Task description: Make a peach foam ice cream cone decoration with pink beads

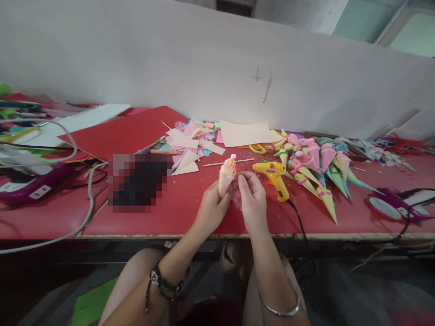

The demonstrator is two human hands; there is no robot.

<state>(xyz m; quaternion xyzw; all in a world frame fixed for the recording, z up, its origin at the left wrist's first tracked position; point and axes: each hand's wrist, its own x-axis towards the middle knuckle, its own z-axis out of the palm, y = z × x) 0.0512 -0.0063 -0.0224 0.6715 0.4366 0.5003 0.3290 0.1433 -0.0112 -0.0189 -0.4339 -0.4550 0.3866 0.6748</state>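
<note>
My left hand (213,209) is closed around a small ice cream cone ornament (225,179), held upright over the red table. Its cone is pale peach, with an orange swirl and a pink ball on top. Close by on the right, my right hand (253,199) has thumb and forefinger pinched together beside the cone. What it grips, if anything, is too small to make out. A yellow glue gun (276,174) lies just right of that hand. Behind the cone, a thin wooden stick (238,161) rests on the tabletop.
Several finished paper cones (314,167) are heaped on the right. Paper scraps (190,142) and a peach sheet (243,133) lie at the back, near yellow-handled scissors (257,148). Purple power strips (37,183) with cables sit at both sides. A red sheet (125,129) covers the back left.
</note>
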